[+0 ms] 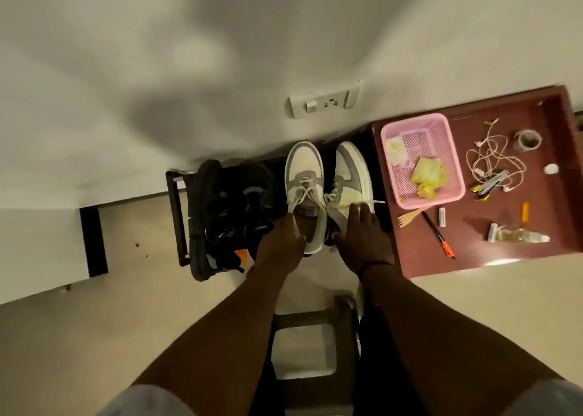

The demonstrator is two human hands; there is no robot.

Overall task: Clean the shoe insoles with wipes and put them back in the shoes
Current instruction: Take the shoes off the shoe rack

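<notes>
Two grey-and-white shoes stand side by side against the wall, toes toward it, on a dark low surface between a black bag [220,213] and a maroon worktop [492,245]. The left hand [280,242] reaches to the heel opening of the left shoe [304,191], its fingers curled at the collar, though whether its grip has closed on the shoe cannot be told. The right hand [362,239] lies flat with straight fingers on the side of the right shoe [350,182], its grip open. No insole can be made out inside either shoe.

On the worktop, a pink basket [454,160] sits near the shoes. It holds a crumpled yellow-green wrapper [427,174] toward its near side and a pale, whitish packet [396,150] in its far left corner. Beside the basket lie a wooden spatula [410,215], a pen [438,235], a tangled white cable [492,160] and a roll of tape [527,140]. A wall socket [325,103] sits above the shoes.
</notes>
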